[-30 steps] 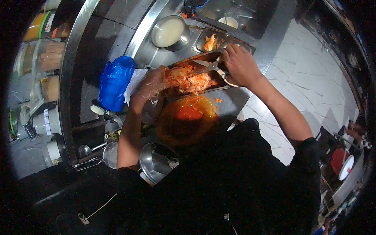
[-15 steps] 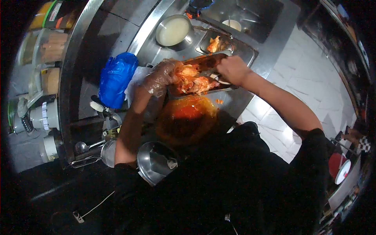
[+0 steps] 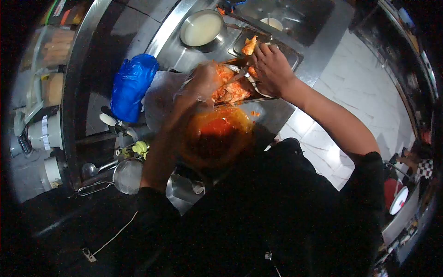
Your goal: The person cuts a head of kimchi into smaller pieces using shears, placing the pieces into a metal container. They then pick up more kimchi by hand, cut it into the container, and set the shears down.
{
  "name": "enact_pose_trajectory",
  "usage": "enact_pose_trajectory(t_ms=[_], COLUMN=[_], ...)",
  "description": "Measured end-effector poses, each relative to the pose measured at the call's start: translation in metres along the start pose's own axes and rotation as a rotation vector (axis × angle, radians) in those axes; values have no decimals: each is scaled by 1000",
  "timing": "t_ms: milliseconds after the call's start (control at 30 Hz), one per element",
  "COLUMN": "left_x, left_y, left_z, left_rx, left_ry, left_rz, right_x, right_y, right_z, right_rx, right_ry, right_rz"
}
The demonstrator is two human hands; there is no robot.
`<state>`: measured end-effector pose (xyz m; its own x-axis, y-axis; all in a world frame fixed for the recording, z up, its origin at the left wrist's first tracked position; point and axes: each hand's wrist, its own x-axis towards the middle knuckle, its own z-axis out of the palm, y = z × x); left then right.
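Observation:
My left hand (image 3: pixel 203 83), in a clear plastic glove and blurred by motion, is at the left end of the red-sauced raw meat (image 3: pixel 233 92). Its fingers are smeared, so I cannot tell their grip. My right hand (image 3: pixel 275 69) is closed at the right side of the meat, around the handle of a knife (image 3: pixel 239 76) whose blade slants down-left over it. The meat lies on a dark metal tray (image 3: pixel 297 60). Behind the right fingers is another orange-coated piece (image 3: pixel 249 45). Nearer my body stands a bowl of orange-red sauce (image 3: pixel 219 127).
A steel bowl of pale liquid (image 3: pixel 201 28) stands behind the left hand, with a sink (image 3: pixel 300 21) at the far right. Left are a blue plastic bag (image 3: pixel 134 87), a wire strainer (image 3: pixel 128 176) and a ladle (image 3: pixel 92 170). Orange scraps (image 3: pixel 255 113) lie on the steel counter.
My right hand has turned, and the knife's broad dark face now shows as a narrow slanted blade. My left hand has shifted right. The whole view has moved slightly.

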<state>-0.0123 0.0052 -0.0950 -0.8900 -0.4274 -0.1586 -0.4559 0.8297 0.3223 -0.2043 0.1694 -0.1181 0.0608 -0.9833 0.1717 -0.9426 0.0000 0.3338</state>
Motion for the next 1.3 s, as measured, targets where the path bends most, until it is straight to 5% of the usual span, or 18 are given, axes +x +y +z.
enact_pose_trajectory(t_ms=[33, 133, 200, 267, 367, 433, 533, 733, 833, 933, 1000, 1067, 1133, 1300], left_x=[-2, -8, -10, -11, -9, -4, -4, 2, 1, 0, 1, 2, 1, 1], left_y=[10, -22, -13, -8, -17, 2, 14, -26, -19, -13, -9, -9, -11, -13], left_z=[-4, 26, 35, 38, 35, 21, 33, 40, 30, 26, 26, 26, 23, 14], left_rx=[-53, -151, -559, -563, -188, -218, -21, -22, -240, -407, -504, -599, -675, -805], left_ry=[-39, 310, 212, 235, 270, 37, 227, 141, 47, -9, -49, -92, -144, -268], left_rz=[-38, 376, -80, -144, 145, 41, 174, 287, 233, 180, 149, 118, 91, 18], right_x=[1, 6, 7, 3, -2, -1, -1, 7, 5, 4, 9, 9, 4, 0], right_y=[-2, 0, 7, 9, 9, 12, 4, 14, 18, 11, 9, 8, 13, 9], right_z=[2, 2, 4, 7, 20, 27, 19, 4, 4, 29, 42, 42, 39, 29], right_rx=[-23, -28, 130, 214, 168, 61, -78, 264, 291, -34, -20, 96, 313, 285], right_ry=[-24, -65, -198, -198, 36, 223, 154, -425, -354, 341, 495, 392, 27, -53], right_rz=[3, 4, -5, 4, 5, -46, -63, -160, -136, -162, -167, -179, -199, -186])
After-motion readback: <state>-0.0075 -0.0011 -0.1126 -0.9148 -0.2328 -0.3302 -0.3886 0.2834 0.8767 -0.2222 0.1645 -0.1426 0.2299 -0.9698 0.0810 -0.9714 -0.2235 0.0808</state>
